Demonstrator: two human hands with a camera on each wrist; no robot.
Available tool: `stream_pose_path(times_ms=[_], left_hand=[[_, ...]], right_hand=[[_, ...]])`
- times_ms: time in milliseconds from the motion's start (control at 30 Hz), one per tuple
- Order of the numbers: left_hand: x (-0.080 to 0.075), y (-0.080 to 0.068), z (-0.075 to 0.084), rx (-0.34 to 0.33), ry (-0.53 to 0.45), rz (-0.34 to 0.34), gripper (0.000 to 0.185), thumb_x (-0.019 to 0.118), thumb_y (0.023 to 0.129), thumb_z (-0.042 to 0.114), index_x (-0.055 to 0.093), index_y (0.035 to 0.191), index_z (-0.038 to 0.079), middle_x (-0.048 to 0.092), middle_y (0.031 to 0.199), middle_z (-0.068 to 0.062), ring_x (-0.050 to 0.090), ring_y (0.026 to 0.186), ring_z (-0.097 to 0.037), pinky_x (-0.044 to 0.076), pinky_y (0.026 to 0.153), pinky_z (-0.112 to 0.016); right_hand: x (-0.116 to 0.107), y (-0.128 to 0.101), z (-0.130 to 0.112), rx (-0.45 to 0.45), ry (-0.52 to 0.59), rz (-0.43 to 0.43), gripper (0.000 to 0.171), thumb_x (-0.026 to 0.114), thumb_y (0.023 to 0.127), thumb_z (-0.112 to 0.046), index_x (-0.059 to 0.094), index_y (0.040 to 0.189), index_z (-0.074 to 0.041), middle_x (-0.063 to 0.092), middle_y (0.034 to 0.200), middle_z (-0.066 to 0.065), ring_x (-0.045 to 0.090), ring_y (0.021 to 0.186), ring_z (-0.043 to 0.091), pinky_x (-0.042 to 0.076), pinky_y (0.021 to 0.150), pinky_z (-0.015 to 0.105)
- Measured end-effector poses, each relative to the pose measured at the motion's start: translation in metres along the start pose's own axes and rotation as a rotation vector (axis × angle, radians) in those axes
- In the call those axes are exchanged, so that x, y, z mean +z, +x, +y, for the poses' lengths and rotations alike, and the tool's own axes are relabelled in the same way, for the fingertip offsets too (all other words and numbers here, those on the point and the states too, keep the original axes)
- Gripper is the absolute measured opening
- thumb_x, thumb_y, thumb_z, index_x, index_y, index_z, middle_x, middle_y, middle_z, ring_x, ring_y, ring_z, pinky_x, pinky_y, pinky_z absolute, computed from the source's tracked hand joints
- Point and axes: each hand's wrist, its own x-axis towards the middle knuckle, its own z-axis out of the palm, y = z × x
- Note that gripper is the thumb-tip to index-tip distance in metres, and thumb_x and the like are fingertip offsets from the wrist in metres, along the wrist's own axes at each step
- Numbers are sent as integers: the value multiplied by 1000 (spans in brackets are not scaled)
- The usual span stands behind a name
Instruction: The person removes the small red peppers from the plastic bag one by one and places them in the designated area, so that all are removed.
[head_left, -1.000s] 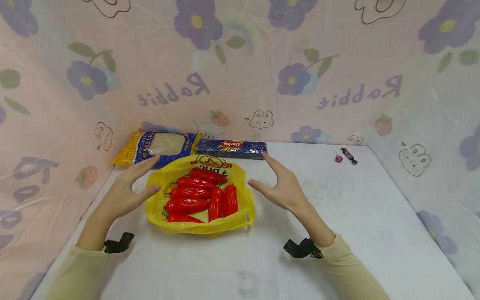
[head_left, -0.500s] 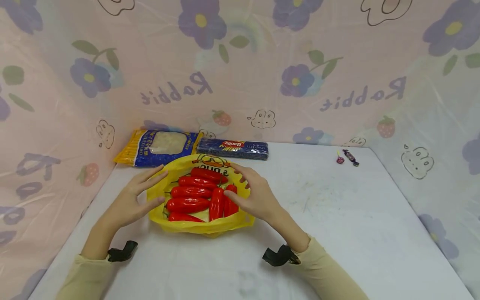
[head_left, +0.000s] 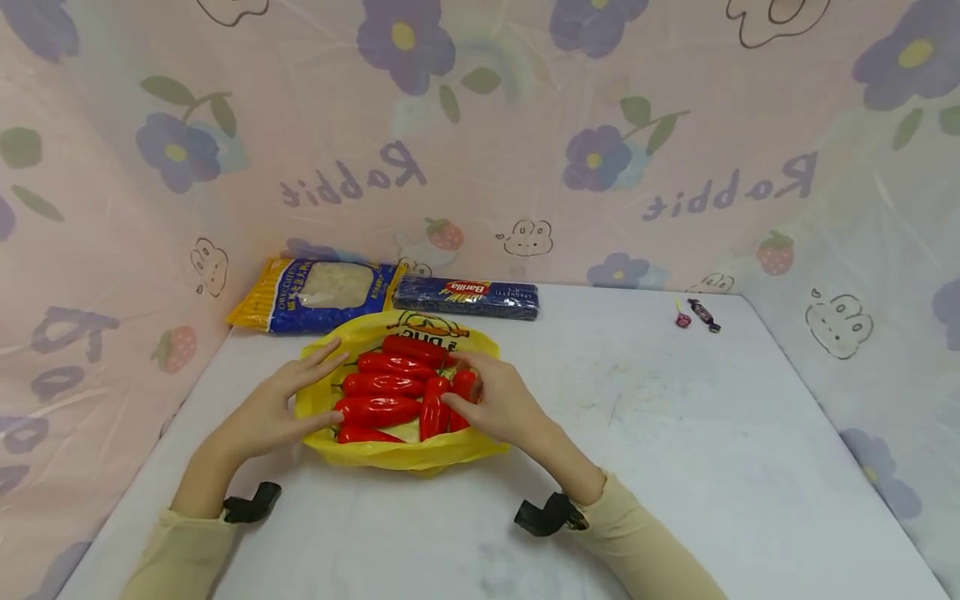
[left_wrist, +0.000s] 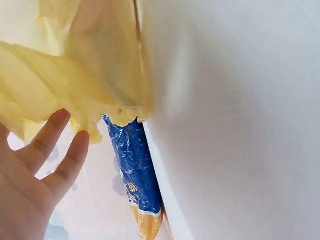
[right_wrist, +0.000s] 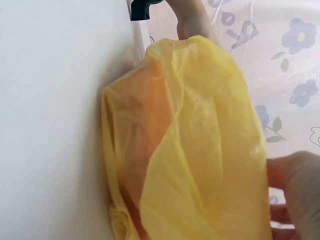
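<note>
A yellow plastic bag point(head_left: 420, 457) stands with its mouth spread on the white table. Several red chili peppers point(head_left: 378, 410) lie in it, some side by side and others across them at the right. My left hand point(head_left: 273, 417) is at the bag's left rim, fingers extended and thumb reaching over the edge; in the left wrist view its fingertips are close against the yellow plastic. My right hand point(head_left: 502, 400) reaches over the right rim, its thumb by the rightmost peppers. Its fingertips are partly hidden behind the rim in the right wrist view.
Behind the bag lie a blue and yellow pasta packet point(head_left: 330, 292) and a dark blue spaghetti packet point(head_left: 465, 298). A small lollipop point(head_left: 682, 319) and a wrapped candy point(head_left: 703, 315) lie at the back right. Printed sheeting point(head_left: 480, 167) walls the table's back and sides.
My right hand has moved left and inward, from beside the bag to over its right-hand peppers. My left hand has shifted slightly right, onto the left rim.
</note>
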Motion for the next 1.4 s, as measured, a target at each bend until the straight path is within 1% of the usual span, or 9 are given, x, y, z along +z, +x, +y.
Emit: stream_pose_path(times_ms=[100, 233, 333, 400, 567, 700, 1000, 1267, 1400], left_hand=[[4, -3, 0, 26, 3, 11, 79, 83, 93, 40, 49, 161, 19, 30, 175, 0, 35, 153, -46, 35, 111, -80], [7, -8, 0, 51, 13, 42, 77, 85, 91, 38, 53, 158, 17, 35, 173, -1, 42, 148, -43, 40, 108, -78], [8, -12, -1, 50, 26, 77, 77, 87, 90, 36, 54, 157, 17, 38, 171, -2, 45, 144, -41, 42, 106, -78], [9, -13, -3, 25, 40, 85, 81, 87, 89, 38, 52, 159, 18, 39, 171, -3, 46, 143, -40, 42, 106, -78], [10, -13, -3, -57, 75, 48, 96, 85, 88, 48, 36, 167, 24, 35, 173, -8, 43, 146, -44, 42, 105, -80], [10, -13, -1, -78, 79, 33, 104, 85, 85, 53, 30, 169, 25, 32, 173, -11, 43, 145, -46, 43, 104, -80], [12, -13, -3, -20, 92, 55, 112, 89, 81, 52, 28, 170, 23, 27, 175, -14, 49, 138, -41, 48, 102, -76], [11, -13, -4, 57, 104, 99, 108, 94, 76, 48, 41, 165, 17, 32, 174, -5, 51, 131, -31, 52, 100, -71], [10, -13, -4, 90, 95, 124, 108, 97, 75, 42, 43, 164, 15, 26, 176, -1, 49, 136, -32, 47, 103, -74]], right_hand=[[0, -2, 2, 77, -12, 14, 57, 82, 93, -21, 62, 143, -1, 74, 118, 15, 56, 64, 13, 54, 58, 20], [1, -3, 4, 151, -44, 4, 56, 83, 92, -20, 64, 140, 2, 74, 119, 16, 69, 85, 24, 64, 77, 33], [5, -2, 8, 184, -62, -9, 55, 82, 92, -21, 64, 138, 2, 75, 120, 17, 70, 107, 34, 63, 93, 46], [7, -1, 10, 194, -68, -13, 54, 82, 93, -22, 64, 138, 2, 75, 120, 16, 70, 109, 34, 62, 96, 48], [11, 0, 10, 219, -72, -26, 53, 83, 92, -23, 65, 136, 1, 74, 122, 16, 70, 109, 32, 63, 95, 47], [13, 0, 9, 229, -86, -45, 57, 85, 90, -24, 65, 137, 1, 72, 125, 17, 68, 110, 33, 63, 94, 48], [20, -1, 17, 243, -81, -61, 60, 84, 91, -30, 62, 139, -1, 75, 114, 14, 70, 96, 27, 65, 86, 43], [28, -1, 25, 249, -32, -27, 59, 82, 90, -32, 62, 138, -4, 76, 115, 14, 71, 95, 26, 66, 81, 40], [29, -1, 26, 264, -21, -3, 58, 81, 88, -30, 63, 138, -5, 77, 114, 13, 70, 92, 25, 65, 79, 40]])
